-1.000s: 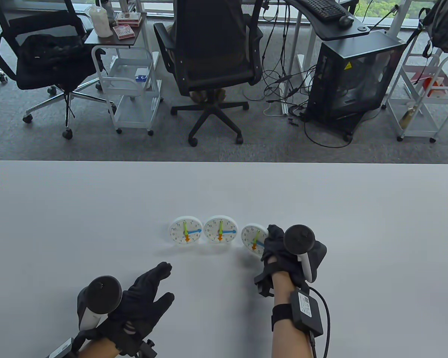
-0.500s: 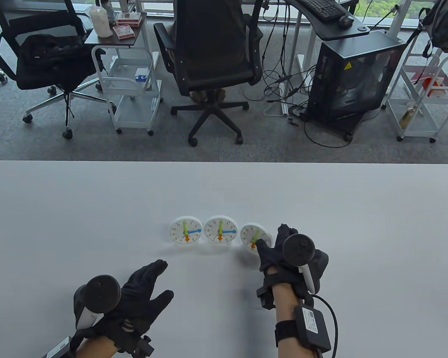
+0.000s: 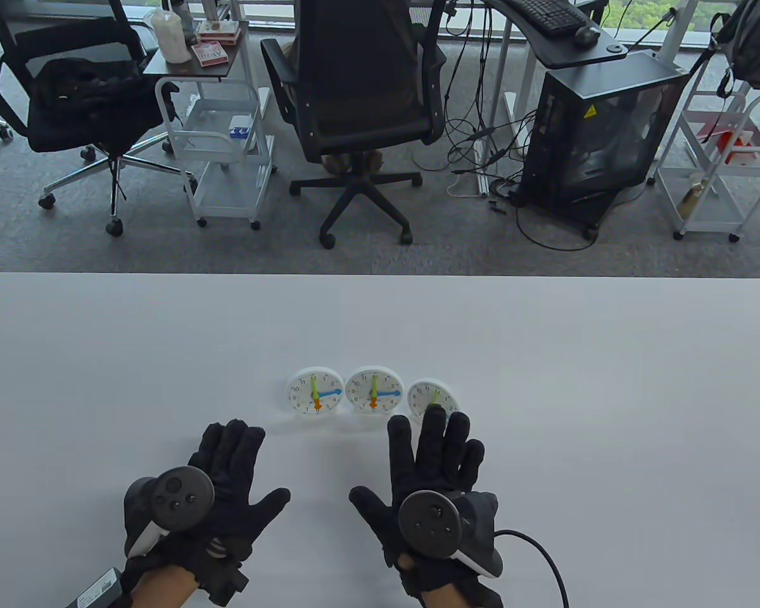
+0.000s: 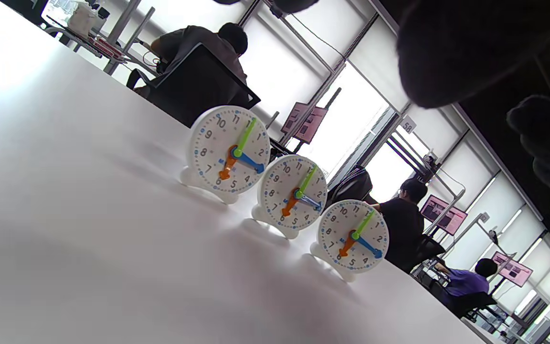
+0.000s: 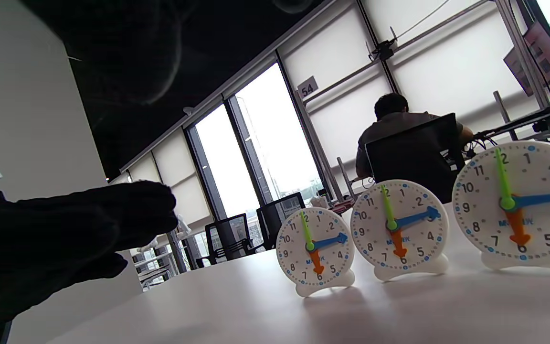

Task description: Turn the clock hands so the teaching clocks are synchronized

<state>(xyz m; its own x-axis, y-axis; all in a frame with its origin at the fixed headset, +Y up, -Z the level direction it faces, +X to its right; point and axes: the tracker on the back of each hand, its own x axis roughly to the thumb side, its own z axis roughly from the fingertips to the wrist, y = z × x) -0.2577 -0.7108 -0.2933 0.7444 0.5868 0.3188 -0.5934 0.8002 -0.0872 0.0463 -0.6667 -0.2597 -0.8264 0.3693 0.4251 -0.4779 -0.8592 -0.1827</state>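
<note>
Your right hand (image 3: 432,472) is lying palm-down with fingers spread wide and holding nothing, its fingertips (image 3: 435,415) overlapping the near edge of the right clock (image 3: 429,396) in the table view; whether they touch it I cannot tell. Your left hand (image 3: 218,481) is likewise flat and splayed, empty, sitting nearer you and to the left of the left clock (image 3: 315,391), well apart from it. The middle clock (image 3: 373,389) is standing between the two, so the row is running left to right straight ahead of your fingers, faces toward you. Judging from the right wrist view, all three are showing green at twelve, blue at three, orange at six, so the right hand is the nearer one should any correction be needed. Each face is carrying a small blue brand word, too blurred to read; window panels behind are reading "54" and "58".
</note>
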